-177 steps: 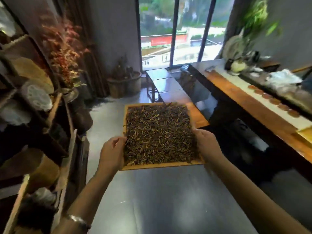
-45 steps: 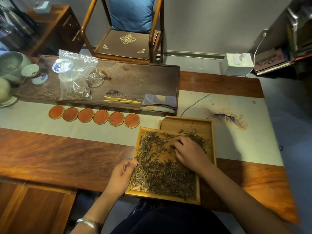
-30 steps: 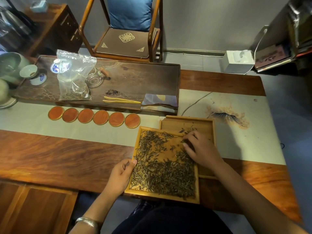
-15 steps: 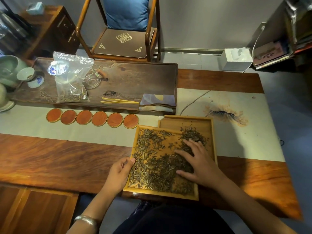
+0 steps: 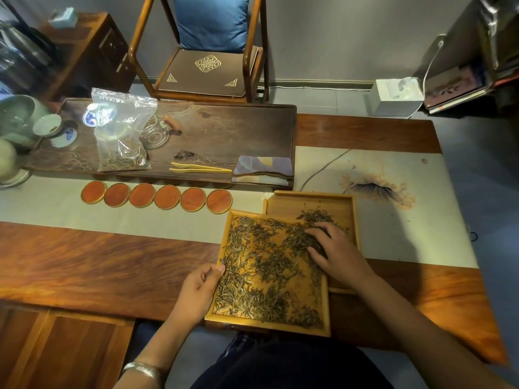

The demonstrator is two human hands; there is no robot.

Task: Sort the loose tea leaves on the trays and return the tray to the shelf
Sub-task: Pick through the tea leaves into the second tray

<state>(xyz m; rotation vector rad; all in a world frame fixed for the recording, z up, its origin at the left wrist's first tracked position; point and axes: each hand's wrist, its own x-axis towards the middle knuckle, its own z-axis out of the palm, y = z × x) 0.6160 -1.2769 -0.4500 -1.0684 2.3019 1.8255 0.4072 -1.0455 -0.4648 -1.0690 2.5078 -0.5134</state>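
Note:
A square bamboo tray (image 5: 222, 318) lies at the table's near edge, spread with loose tea leaves (image 5: 264, 270). Its far right corner overlaps a second bamboo tray (image 5: 283, 204), which holds a small heap of leaves (image 5: 316, 216). My left hand (image 5: 198, 290) grips the near tray's left rim, thumb over the edge. My right hand (image 5: 335, 252) lies on the leaves at the near tray's right side, fingers spread and slightly bent, fingertips in the leaves.
Several round orange coasters (image 5: 156, 196) line a pale table runner (image 5: 415, 220). Behind them a dark tea board (image 5: 230, 130) carries a plastic bag of leaves (image 5: 122, 138), bamboo tongs (image 5: 199, 167), a folded cloth (image 5: 262, 169) and cups. A chair (image 5: 209, 51) stands beyond.
Earlier I carried a full tray; now it lies on the table. In the last second my right hand slid from the far right corner back along the right side, stirring leaves.

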